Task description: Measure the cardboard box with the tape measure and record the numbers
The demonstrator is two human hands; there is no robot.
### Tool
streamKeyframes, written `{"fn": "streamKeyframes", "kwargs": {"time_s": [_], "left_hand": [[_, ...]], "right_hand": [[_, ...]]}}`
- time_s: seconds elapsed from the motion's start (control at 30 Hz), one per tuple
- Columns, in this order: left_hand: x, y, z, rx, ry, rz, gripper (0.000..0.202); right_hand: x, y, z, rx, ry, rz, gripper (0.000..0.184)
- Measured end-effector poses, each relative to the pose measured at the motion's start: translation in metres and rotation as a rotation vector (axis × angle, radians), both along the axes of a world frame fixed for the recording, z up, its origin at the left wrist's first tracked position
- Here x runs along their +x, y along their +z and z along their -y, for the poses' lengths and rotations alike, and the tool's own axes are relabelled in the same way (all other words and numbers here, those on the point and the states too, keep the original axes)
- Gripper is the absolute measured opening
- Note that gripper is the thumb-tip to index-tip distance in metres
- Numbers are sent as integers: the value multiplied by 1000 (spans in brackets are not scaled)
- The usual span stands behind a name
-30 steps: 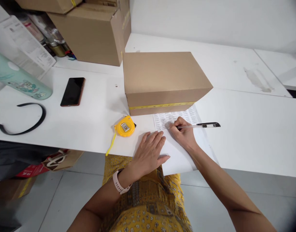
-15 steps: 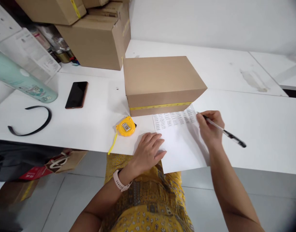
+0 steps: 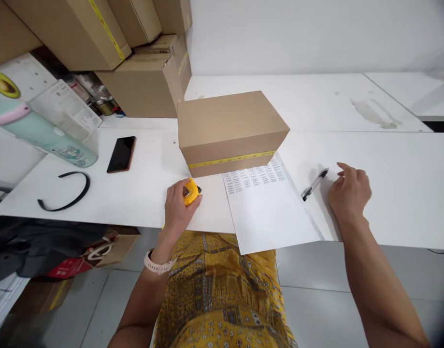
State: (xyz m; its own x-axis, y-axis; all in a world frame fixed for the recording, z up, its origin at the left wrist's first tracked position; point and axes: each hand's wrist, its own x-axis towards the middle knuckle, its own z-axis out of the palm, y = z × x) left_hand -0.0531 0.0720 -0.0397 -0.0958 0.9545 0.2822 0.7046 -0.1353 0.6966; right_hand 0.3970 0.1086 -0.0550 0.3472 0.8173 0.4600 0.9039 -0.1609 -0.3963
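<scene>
My left hand [image 3: 177, 208] is closed around a yellow tape measure [image 3: 191, 191] on the white table [image 3: 388, 193], just left of a sheet of paper [image 3: 268, 212] with rows of small writing. A closed cardboard box [image 3: 229, 128] with a yellow tape line stands behind the paper. A pen [image 3: 315, 183] lies on the table to the right of the paper. Beside the pen rests my right hand [image 3: 348, 193], with its fingers loosely curled and holding nothing.
A black phone [image 3: 121, 153], a curved black strap [image 3: 64, 191] and a mint-green bottle [image 3: 44, 135] lie on the left of the table. Stacked cardboard boxes [image 3: 142, 82] stand at the back left. Bags [image 3: 80, 246] sit on the floor under the table.
My right hand carried the pen off the paper to the right and laid it on the table. My left hand slid off the paper and took hold of the tape measure.
</scene>
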Motion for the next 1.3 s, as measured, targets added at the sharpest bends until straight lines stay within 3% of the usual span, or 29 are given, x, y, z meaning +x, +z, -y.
{"fn": "streamKeyframes", "kwargs": {"time_s": [0.07,0.13,0.2,0.3,0.4,0.57,0.67,0.73,0.83,0.9,0.97,1.07,1.17,1.3], "left_hand": [[9,9,6,-114,-62,281,51],[22,22,14,-256,-226,605,51],[36,35,20,-349,-397,829,51],[54,50,20,-369,-530,921,48],[60,57,19,-348,-553,875,50],[53,68,20,-345,-526,778,55],[40,89,9,-316,-522,744,57],[26,109,-9,-283,-476,714,56],[-6,142,-50,-233,-383,688,48],[-31,159,-81,-206,-320,660,36],[-57,170,-109,-235,-283,622,30],[-91,176,-140,-369,-219,580,36],[-111,173,-157,-468,-166,568,41],[-113,169,-168,-498,-184,542,43]], "right_hand": [[-22,18,8,140,-10,-33,42],[-54,38,19,216,83,-184,31],[-92,58,28,24,342,-510,23],[-143,76,36,-373,766,-866,40],[-173,82,36,-567,901,-986,55],[-187,90,30,-567,907,-933,55],[-184,108,11,-477,936,-935,54],[-173,126,-16,-331,916,-976,53],[-145,153,-72,-75,770,-1053,46],[-124,162,-111,-23,677,-1083,40],[-109,162,-142,-46,579,-1098,36],[-105,148,-168,-121,438,-1087,30],[-117,131,-176,-195,374,-1044,25],[-134,122,-174,-304,389,-972,26]]}}
